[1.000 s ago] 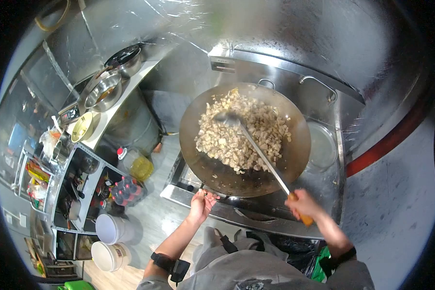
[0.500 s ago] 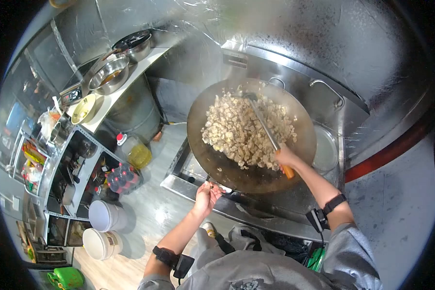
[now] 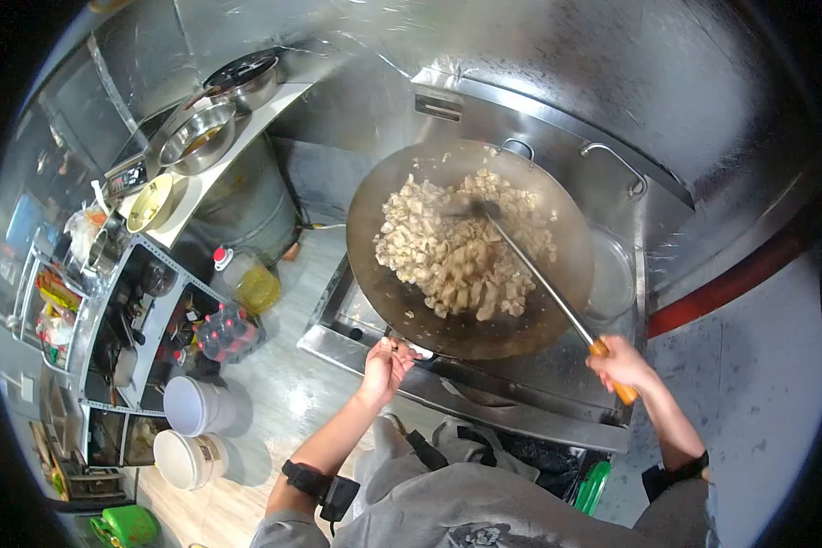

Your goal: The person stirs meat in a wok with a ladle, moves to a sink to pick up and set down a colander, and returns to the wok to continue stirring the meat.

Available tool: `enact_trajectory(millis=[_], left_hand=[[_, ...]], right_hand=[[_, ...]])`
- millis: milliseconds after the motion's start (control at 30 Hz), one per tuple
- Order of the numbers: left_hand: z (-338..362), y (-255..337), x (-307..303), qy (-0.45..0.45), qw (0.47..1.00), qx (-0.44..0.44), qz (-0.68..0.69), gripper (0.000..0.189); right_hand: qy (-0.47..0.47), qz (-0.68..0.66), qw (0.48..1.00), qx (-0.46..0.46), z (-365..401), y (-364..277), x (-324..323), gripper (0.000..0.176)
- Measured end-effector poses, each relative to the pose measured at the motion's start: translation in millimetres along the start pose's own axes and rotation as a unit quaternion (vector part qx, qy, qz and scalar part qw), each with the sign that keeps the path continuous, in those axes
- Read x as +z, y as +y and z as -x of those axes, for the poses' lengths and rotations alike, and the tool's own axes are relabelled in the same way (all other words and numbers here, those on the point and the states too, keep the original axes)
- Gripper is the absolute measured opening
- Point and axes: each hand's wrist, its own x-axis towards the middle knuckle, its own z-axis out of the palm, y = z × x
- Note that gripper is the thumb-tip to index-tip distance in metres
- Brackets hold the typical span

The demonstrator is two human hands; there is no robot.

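Observation:
A large wok (image 3: 543,320) sits tilted on the steel stove, holding a heap of small, pale brown chopped pieces (image 3: 420,233), perhaps meat. My right hand (image 3: 621,363) is closed around the wooden grip of a long-handled wok ladle (image 3: 546,285), right of the wok's near rim. The ladle's dark head is smeared by motion among the pieces. At the near left rim, my left hand (image 3: 388,367) has its fingers curled on the wok's small handle, which they partly cover.
A tap (image 3: 616,163) rises behind a round basin (image 3: 612,274) to the right. On the left shelf stand a metal bowl (image 3: 201,142) and a yellowish bowl (image 3: 151,203). An oil jug (image 3: 254,288), bottles (image 3: 230,336) and white buckets (image 3: 190,459) stand on the floor.
My right hand has pulled back toward me and to the right with the ladle, whose head has come nearer through the pieces. My left hand stays at the rim.

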Motion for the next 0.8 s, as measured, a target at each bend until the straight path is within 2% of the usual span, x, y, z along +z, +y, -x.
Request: enact_trajectory(millis=[67, 133, 167, 267, 333, 400, 433, 533, 667, 733, 800], left_hand=[[0.7, 0.1, 0.9, 0.0, 1.0, 0.004, -0.005, 0.024], [0.3, 0.1, 0.6, -0.001, 1.0, 0.002, -0.003, 0.024], [0.7, 0.5, 0.5, -0.005, 1.0, 0.0, 0.0, 0.024], [1.7, 2.9, 4.9, 0.017, 1.0, -0.013, -0.004, 0.025], [1.1, 2.5, 5.7, 0.018, 1.0, -0.012, -0.005, 0.025], [3.0, 3.2, 4.3, 0.022, 1.0, -0.018, -0.006, 0.025], [2.1, 2.4, 6.3, 0.022, 1.0, -0.01, -0.006, 0.025], [-0.3, 1.6, 7.9, 0.021, 1.0, -0.006, -0.01, 0.024], [0.2, 2.0, 0.6, 0.006, 1.0, -0.014, -0.002, 0.024], [-0.5, 3.1, 2.4, 0.037, 0.999, -0.028, -0.004, 0.024], [0.5, 4.1, 2.6, 0.033, 0.999, -0.031, -0.001, 0.023]], right_hand=[[0.034, 0.056, 0.995, -0.071, -30.4, -15.0, 2.4, 0.011], [0.045, 0.06, 0.987, -0.143, -74.2, -37.2, 9.7, 0.011], [0.033, 0.014, 0.986, -0.16, -90.9, -55.0, 15.7, 0.011], [0.009, -0.029, 0.99, -0.138, -159.9, -80.5, 41.3, 0.012], [-0.006, -0.03, 0.992, -0.121, -176.2, -87.1, 60.4, 0.013], [-0.071, -0.054, 0.995, -0.044, -175.2, -78.0, 79.9, 0.017], [-0.077, -0.019, 0.996, -0.051, -165.0, -67.2, 84.3, 0.021], [-0.078, 0.084, 0.993, 0.008, -133.2, -37.6, 84.8, 0.028], [-0.044, 0.207, 0.977, -0.013, -84.6, -18.5, 69.1, 0.018], [-0.007, 0.219, 0.975, -0.039, -57.9, -8.6, 57.3, 0.016], [-0.04, 0.295, 0.955, 0.005, -33.4, -4.7, 39.4, 0.019]])
